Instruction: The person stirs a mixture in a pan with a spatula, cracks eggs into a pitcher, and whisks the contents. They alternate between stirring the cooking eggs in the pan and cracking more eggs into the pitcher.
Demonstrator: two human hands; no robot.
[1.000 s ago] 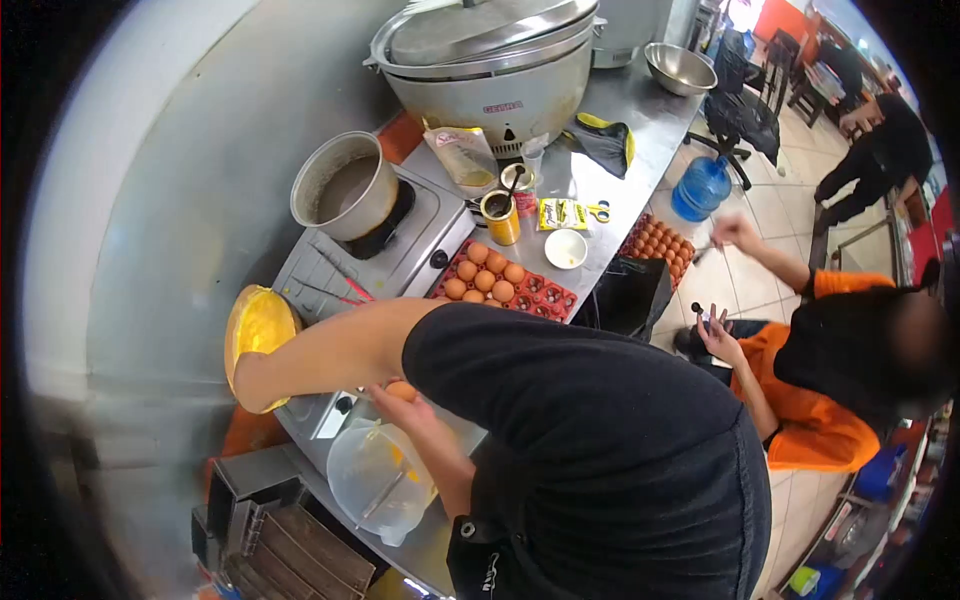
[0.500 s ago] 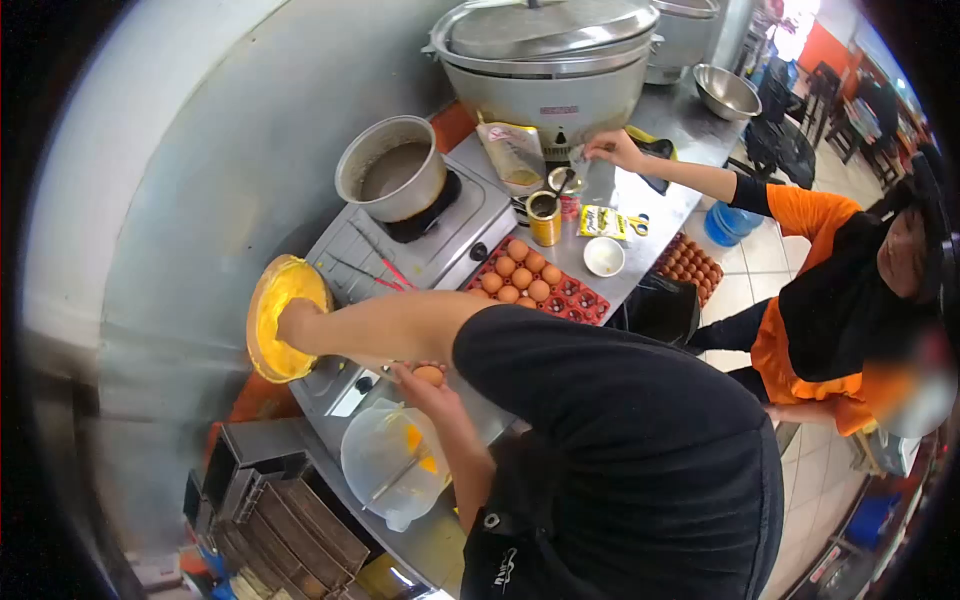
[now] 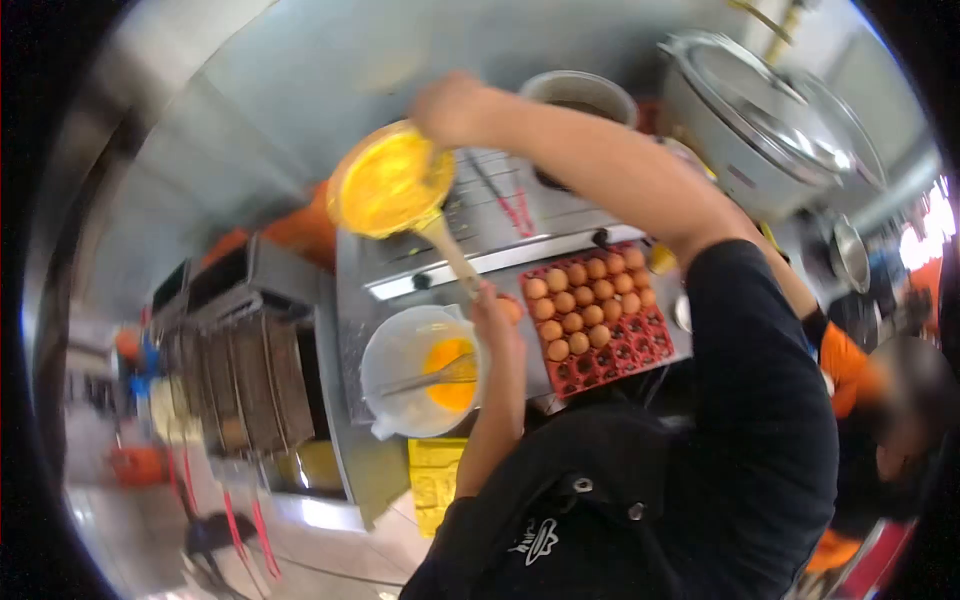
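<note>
My left hand (image 3: 494,318) is closed round the end of a long pale handle, with a brown egg (image 3: 511,310) at its fingers. That handle leads to a round pan (image 3: 345,195), coated inside with a wet yellow mixture and tilted over the stove. My right hand (image 3: 450,112), blurred by motion, is closed in a fist at the pan's far rim. A greyish smeared shape shows below it, and I cannot tell what it grips. Below the pan, a translucent plastic jug (image 3: 385,350) holds yellow egg and a wire whisk (image 3: 445,372).
A red tray (image 3: 640,345) of brown eggs lies right of the jug. On the stove (image 3: 500,215) are a pot (image 3: 580,90) and red-handled tongs (image 3: 515,210). A big lidded cooker (image 3: 740,140) stands behind. Metal racks (image 3: 245,385) sit at left; a person in orange (image 3: 850,370) is at right.
The view has swung, and the pan now sits farther right in it with its handle showing. My right hand has shifted from inside the pan to its far rim.
</note>
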